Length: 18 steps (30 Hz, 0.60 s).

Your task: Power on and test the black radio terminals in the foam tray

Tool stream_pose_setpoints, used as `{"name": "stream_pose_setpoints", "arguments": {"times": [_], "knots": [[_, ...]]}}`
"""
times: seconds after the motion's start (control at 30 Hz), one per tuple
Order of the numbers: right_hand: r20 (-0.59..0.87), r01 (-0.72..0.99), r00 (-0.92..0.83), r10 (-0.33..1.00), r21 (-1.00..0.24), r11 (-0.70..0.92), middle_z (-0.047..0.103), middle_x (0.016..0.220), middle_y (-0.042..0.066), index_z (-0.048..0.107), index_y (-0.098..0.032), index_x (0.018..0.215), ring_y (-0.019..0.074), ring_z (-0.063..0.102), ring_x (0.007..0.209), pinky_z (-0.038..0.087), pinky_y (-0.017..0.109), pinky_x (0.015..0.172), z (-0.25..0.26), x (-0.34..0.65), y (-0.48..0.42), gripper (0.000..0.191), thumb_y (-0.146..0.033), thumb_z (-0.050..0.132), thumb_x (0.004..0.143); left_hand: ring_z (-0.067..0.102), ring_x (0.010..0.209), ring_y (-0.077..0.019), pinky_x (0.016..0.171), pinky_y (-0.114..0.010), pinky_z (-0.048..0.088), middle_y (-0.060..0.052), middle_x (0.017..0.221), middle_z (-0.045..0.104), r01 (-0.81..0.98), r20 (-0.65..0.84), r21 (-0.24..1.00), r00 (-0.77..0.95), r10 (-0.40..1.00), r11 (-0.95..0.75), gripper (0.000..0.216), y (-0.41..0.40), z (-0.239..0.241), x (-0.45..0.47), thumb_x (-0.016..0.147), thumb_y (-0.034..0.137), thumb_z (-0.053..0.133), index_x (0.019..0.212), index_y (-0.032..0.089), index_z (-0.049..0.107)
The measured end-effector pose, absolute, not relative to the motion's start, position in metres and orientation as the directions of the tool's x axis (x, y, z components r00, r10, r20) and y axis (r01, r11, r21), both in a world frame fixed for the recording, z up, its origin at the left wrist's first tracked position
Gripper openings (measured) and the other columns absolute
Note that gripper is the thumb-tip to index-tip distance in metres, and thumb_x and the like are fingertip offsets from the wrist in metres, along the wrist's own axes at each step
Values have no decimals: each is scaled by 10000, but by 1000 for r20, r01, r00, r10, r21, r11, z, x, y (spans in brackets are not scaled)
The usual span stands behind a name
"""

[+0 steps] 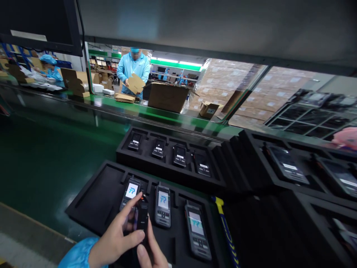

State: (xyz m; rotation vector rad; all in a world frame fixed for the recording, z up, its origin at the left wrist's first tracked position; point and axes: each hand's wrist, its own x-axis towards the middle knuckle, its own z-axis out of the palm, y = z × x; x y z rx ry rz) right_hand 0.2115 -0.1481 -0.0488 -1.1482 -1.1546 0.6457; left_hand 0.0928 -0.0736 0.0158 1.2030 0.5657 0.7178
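At the near edge of the green, glossy desk [50, 156] lies a black foam tray [92, 201] with rectangular pockets. Three slim handsets with lit screens sit in it: one [130, 191] just beside the fingers, a second [163, 205] in the next pocket, a third [197, 230] towards the tray's right end. The left hand [118, 234], in a pale blue sleeve, pinches a small black boxy part [142, 217] between thumb and forefinger; the right hand [150, 253] touches the part from below, its fingers closed against it. Behind, a second foam tray [167, 169] holds four dark-screened handsets. More trays crowd the right end.
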Motion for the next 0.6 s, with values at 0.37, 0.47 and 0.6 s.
{"name": "stream_pose_setpoints", "arguments": {"times": [0.37, 0.47, 0.6], "knots": [[588, 692, 65, 806, -609, 389, 650, 1114, -6, 553, -286, 1257, 126, 630, 1000, 487, 171, 890, -59, 281, -142, 422, -119, 559, 869, 535, 1147, -343, 913, -468, 448, -208, 1373, 405, 924, 11, 356, 147, 989, -141, 594, 6, 4, 61, 898, 288, 394, 1466, 203, 238], [640, 703, 41, 767, -564, 434, 667, 1057, -5, 563, -266, 1226, 116, 649, 940, 500, 151, 853, -61, 278, -140, 396, -103, 546, 866, 340, 1299, -392, 1044, -539, 298, -220, 1377, 405, 940, 56, 281, 186, 981, -194, 549, 2, -2, 87, 876, 242, 446, 1411, 142, 376], [670, 726, 0, 743, -511, 461, 678, 1002, 9, 588, -218, 1172, 103, 655, 904, 494, 124, 835, -50, 272, -138, 332, -92, 525, 871, 466, 1139, -360, 952, -465, 410, -200, 1230, 520, 913, 12, 265, 319, 948, -311, 584, -20, 1, 130, 827, 281, 574, 1379, 151, 436]]}}
